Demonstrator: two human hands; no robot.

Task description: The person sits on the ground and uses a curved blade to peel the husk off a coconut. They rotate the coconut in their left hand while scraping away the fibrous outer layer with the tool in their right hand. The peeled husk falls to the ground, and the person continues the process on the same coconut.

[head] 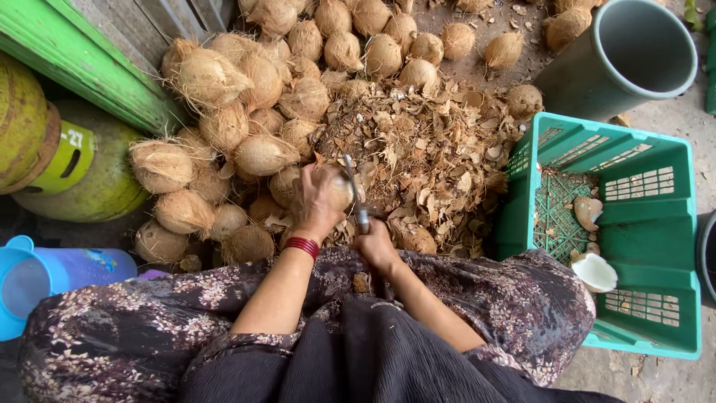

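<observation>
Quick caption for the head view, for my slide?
Left hand steadies a coconut while right hand works a blade over husk scraps.

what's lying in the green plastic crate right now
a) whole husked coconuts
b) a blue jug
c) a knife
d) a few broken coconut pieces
d: only a few broken coconut pieces show on the green plastic crate's mesh floor, white flesh facing up on the nearest one.
</observation>
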